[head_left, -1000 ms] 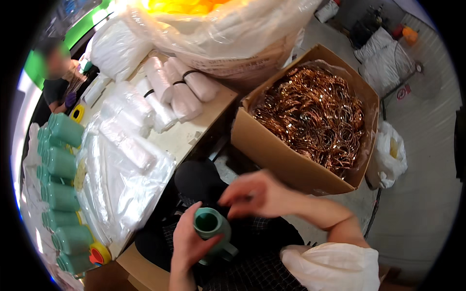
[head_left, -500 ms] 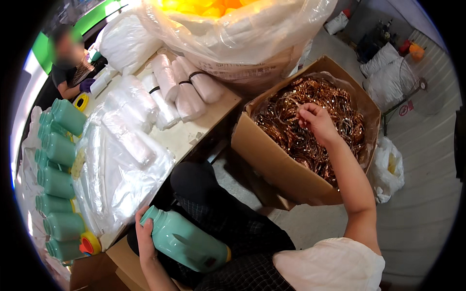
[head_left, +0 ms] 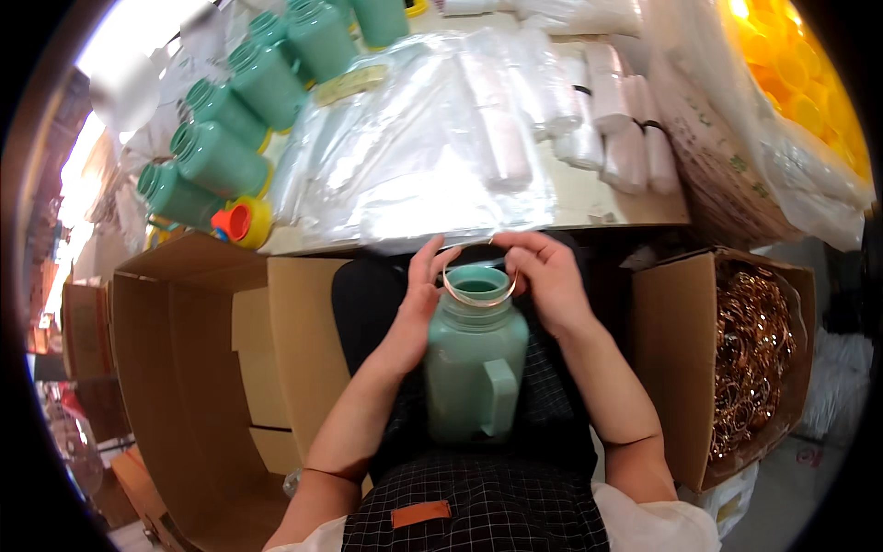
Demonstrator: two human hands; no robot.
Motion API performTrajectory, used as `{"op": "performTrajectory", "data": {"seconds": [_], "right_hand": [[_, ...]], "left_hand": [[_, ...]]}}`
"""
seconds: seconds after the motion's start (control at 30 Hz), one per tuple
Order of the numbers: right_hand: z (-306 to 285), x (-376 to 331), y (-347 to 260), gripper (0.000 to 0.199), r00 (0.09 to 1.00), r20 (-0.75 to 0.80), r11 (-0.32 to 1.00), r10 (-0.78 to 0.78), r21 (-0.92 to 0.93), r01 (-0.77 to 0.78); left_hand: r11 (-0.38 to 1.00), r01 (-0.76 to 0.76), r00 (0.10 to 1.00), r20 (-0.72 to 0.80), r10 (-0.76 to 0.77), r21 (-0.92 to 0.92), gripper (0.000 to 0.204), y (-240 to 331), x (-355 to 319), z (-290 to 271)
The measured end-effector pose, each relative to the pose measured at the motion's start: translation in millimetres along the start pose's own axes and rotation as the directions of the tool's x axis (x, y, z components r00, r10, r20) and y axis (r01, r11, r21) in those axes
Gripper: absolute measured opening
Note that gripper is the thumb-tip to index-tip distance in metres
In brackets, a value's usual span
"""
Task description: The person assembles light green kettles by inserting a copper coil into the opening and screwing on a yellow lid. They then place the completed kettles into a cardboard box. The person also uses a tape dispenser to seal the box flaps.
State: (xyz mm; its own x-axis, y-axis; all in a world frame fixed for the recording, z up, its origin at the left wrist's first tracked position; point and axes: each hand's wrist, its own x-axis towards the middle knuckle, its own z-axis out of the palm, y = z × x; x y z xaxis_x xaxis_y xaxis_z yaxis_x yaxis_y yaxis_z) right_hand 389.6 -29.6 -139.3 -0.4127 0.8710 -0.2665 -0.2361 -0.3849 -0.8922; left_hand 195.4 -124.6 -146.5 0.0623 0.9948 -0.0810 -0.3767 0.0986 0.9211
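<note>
Head view, looking down at a lap: green plastic jug (head_left: 475,363) with a moulded side handle, lying against a dark checked apron (head_left: 487,501), open mouth pointing far toward the table edge. Left hand (head_left: 416,308) pressed along the jug's left shoulder, fingers curled loosely around it, thumb and forefinger raised by the mouth. Right hand (head_left: 545,276) closed in a pinch on a thin copper-coloured wire ring (head_left: 478,293), held right at the jug's neck, the loop curving round the rim on its near side. Just beyond the hands, a table (head_left: 598,198) covered with clear plastic bags (head_left: 414,147) and white rolled bundles (head_left: 607,120). At far left on the table, a row of matching green jugs (head_left: 221,152) lying on their sides, with an orange cap (head_left: 232,221) and a yellow ring beside the nearest one. To the right of the lap, a cardboard box (head_left: 667,359) filled with copper-coloured rings (head_left: 750,354). To the left, an open cardboard box (head_left: 198,368). At far right, a clear bag of yellow caps (head_left: 800,92).
</note>
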Motion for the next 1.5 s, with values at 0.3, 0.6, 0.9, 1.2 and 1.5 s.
{"op": "performTrajectory", "data": {"seconds": [0.3, 0.6, 0.9, 1.2, 1.5], "right_hand": [[22, -41, 50, 0.028, 0.988, 0.01, 0.967, -0.153, -0.205, 0.151], [33, -66, 35, 0.028, 0.996, -0.056, 0.995, 0.066, 0.082, -0.061], [24, -21, 37, 0.02, 0.931, 0.221, 0.947, 0.291, 0.069, -0.313], [29, -9, 5, 0.049, 0.947, 0.322, 1.0, 0.018, -0.025, -0.011], [25, -105, -61, 0.046, 0.569, 0.668, 0.302, -0.479, -0.483, 0.822]], "left_hand": [[0.996, -0.027, 0.991, -0.127, 0.038, 0.087, 0.059, -9, -35, -6], [0.995, 0.04, 0.978, -0.209, -0.02, 0.092, 0.051, -7, -40, 9], [0.929, 0.275, 0.925, -0.197, -0.325, -0.246, 0.036, 8, -36, -7], [0.992, 0.105, 0.872, -0.486, -0.055, 0.075, 0.031, -33, -3, -29], [0.796, 0.322, 0.914, -0.05, -0.402, -0.513, 0.044, -27, -55, -4]]}}
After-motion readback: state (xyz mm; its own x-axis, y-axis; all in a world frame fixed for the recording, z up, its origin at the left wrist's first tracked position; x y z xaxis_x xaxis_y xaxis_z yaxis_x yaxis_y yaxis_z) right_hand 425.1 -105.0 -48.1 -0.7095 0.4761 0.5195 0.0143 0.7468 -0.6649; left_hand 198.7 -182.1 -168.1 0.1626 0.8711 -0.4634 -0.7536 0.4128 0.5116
